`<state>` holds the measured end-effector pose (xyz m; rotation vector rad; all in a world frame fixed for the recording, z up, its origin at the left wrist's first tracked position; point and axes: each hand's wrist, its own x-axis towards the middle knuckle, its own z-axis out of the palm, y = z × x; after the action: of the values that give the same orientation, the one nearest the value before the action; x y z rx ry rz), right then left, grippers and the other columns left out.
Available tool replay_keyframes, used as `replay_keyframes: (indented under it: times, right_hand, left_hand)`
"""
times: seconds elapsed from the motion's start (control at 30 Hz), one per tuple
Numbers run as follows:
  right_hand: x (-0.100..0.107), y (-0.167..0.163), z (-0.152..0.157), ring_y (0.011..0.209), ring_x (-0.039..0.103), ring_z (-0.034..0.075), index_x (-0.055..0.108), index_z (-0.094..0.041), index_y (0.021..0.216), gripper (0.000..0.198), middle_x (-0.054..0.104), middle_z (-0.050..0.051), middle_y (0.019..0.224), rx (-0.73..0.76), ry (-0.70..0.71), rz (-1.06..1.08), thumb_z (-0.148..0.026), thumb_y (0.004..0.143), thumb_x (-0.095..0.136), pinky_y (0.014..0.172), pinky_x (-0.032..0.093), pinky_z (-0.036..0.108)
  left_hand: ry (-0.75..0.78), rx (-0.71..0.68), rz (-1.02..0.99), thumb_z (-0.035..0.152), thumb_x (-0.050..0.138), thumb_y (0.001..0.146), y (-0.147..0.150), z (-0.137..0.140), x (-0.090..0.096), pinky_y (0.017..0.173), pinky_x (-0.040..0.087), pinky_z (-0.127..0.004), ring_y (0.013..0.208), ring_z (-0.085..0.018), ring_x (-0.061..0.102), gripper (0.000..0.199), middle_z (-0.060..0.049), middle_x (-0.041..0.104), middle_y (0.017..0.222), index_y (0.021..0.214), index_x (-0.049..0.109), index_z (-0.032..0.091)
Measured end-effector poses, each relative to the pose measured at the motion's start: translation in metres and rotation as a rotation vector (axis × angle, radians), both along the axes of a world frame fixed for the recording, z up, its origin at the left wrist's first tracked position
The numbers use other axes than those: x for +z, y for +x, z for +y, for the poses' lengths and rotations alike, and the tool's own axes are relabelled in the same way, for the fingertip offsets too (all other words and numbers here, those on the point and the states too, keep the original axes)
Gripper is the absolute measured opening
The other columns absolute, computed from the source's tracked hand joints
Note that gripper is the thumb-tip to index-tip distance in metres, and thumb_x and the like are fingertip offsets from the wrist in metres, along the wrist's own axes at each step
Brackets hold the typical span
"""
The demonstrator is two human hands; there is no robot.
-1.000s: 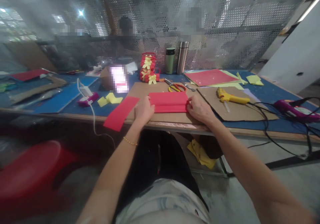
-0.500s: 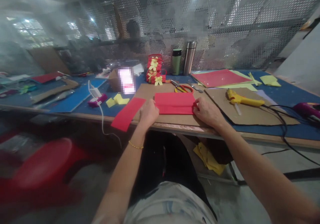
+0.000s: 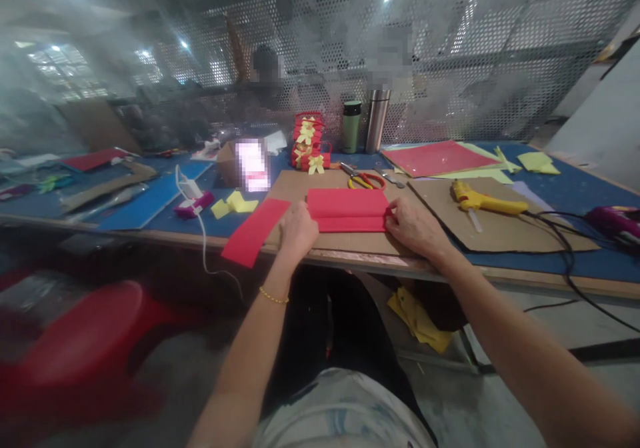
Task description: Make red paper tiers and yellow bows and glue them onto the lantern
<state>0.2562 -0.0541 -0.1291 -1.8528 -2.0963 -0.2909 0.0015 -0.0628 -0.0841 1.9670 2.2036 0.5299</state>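
Note:
A red sheet lies on a piece of cardboard in front of me, its near edge folded over in a narrow strip along a crease. My left hand grips the sheet's left end with the fingers curled. At the opposite end, my right hand pinches the near right corner. A loose red strip rests left of my left hand and juts past the table edge. Beyond the sheet lie pliers with red and yellow handles, and scissors whose shape is partly unclear.
On the right, a yellow glue gun with a black cord sits on a second cardboard. Red decorations with yellow flowers, a green flask and a steel flask stand behind. A lit phone leans at left; a red stool stands below.
The folded strip along the sheet's near edge looks flatter and more sharply creased. Both hands keep their hold at the two ends; the whole view has shifted slightly.

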Motion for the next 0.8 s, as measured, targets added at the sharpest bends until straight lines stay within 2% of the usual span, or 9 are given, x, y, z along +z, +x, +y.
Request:
replay_keyframes:
  times: [0.23,0.5,0.67,0.8]
  right_hand:
    - [0.0009,-0.0007,-0.0012,0.086,0.073,0.030,0.060,-0.012,0.124,0.030,0.078,0.016,0.092,0.011,0.001,-0.015,-0.027,0.102,0.046,0.068,0.038,0.034]
    - [0.0014,-0.0005,-0.0008,0.087,0.073,0.031,0.058,-0.011,0.126,0.032,0.078,0.017,0.094,0.017,-0.001,-0.004,-0.023,0.101,0.043,0.067,0.039,0.035]
    - [0.0012,0.0009,0.0001,0.087,0.073,0.031,0.058,-0.011,0.128,0.033,0.078,0.017,0.094,0.012,-0.022,0.029,-0.022,0.101,0.043,0.068,0.040,0.035]
    - [0.0016,0.0006,-0.0009,0.090,0.073,0.032,0.060,-0.011,0.127,0.032,0.078,0.018,0.096,0.010,-0.016,0.035,-0.024,0.102,0.043,0.070,0.040,0.035]
  left_hand:
    - [-0.035,-0.009,0.043,0.010,0.051,0.096,0.0008,-0.0005,0.0043,0.108,0.052,-0.044,0.130,-0.033,0.067,0.040,-0.023,0.072,0.131,0.135,0.056,0.012]
    - [-0.024,-0.011,0.054,0.008,0.050,0.096,0.0032,-0.0038,0.0063,0.104,0.050,-0.042,0.126,-0.033,0.068,0.039,-0.024,0.072,0.128,0.134,0.052,0.010]
    - [0.001,0.017,0.049,0.010,0.051,0.095,0.0019,-0.0015,0.0029,0.099,0.052,-0.042,0.119,-0.033,0.070,0.036,-0.022,0.073,0.124,0.130,0.053,0.014]
    - [-0.005,-0.026,0.093,0.011,0.050,0.095,-0.0001,0.0001,0.0015,0.096,0.053,-0.046,0.114,-0.034,0.071,0.034,-0.021,0.074,0.120,0.127,0.060,0.018]
